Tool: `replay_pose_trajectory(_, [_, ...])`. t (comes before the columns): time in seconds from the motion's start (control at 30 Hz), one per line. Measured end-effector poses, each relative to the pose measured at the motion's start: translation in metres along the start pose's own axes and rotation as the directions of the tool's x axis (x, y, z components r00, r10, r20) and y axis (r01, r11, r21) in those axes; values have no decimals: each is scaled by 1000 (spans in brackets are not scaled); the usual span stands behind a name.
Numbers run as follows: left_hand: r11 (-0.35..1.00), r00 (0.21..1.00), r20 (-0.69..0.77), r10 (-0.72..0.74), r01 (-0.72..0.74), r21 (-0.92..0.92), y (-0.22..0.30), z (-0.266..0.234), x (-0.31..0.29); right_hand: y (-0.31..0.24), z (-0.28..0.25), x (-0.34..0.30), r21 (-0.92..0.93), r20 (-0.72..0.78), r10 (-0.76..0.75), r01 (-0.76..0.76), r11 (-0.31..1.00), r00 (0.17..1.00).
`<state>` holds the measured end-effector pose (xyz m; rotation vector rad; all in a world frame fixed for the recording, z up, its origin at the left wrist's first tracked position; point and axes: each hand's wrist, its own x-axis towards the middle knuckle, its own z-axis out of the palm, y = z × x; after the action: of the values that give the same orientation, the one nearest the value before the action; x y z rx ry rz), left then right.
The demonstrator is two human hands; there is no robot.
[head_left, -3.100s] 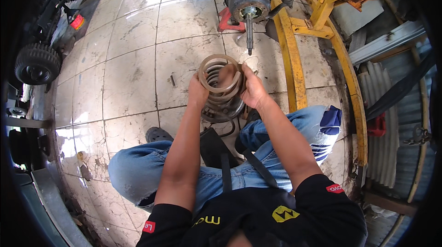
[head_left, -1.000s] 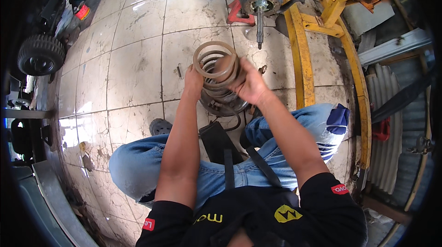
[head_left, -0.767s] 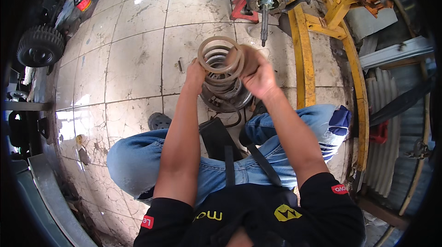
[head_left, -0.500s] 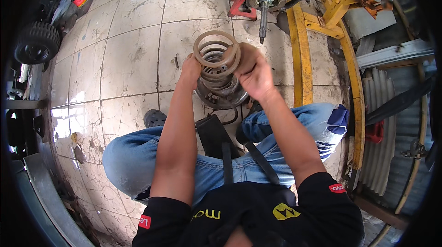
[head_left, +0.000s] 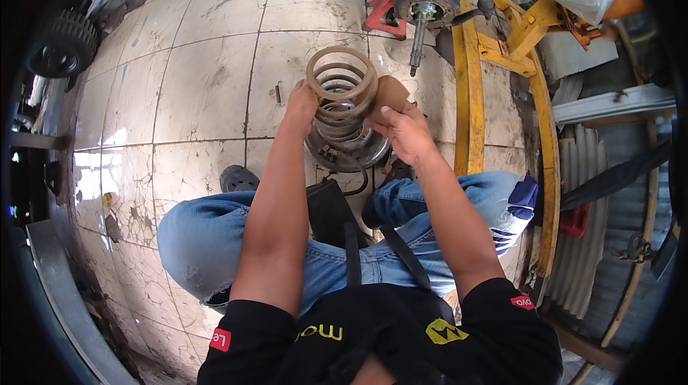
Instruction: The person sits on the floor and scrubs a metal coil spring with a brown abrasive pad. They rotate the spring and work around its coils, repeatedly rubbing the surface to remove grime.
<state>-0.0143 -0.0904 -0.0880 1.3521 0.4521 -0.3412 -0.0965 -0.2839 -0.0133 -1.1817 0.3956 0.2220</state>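
Observation:
A coil spring with a dull tan-grey surface stands in front of me, its top ring toward me. Its lower coils meet a round dark metal base on the floor; how they join is hidden. My left hand is closed on the left side of the upper coils. Held between the thumb and fingers of my right hand is a bent brown sheet that looks like sandpaper. The sheet lies against the spring's right side.
A black hose curves from the base toward my legs. Beyond, a drum with a shaft sits near a red stand. A yellow metal frame rises at the right. A tyre is at far left.
The right hand and brown sheet have shifted slightly right and down; the sheet, blurred before, now shows clearly. My left hand keeps its hold. The whole view has shifted a little.

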Motion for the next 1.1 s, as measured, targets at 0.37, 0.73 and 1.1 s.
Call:
replay_pose_trajectory(0.37, [994,998,-2,-64,64,-87,3,1,-4,-20,-3,-20,-694,662,-207,486,-531,720])
replay_pose_trajectory(0.73, [990,989,108,-105,114,-81,2,8,-10,13,48,-11,-678,578,-31,459,-574,815])
replay_pose_trajectory(1.1, [982,978,115,-176,182,-46,-5,13,-8,10,32,-28,-741,549,-102,427,-519,830])
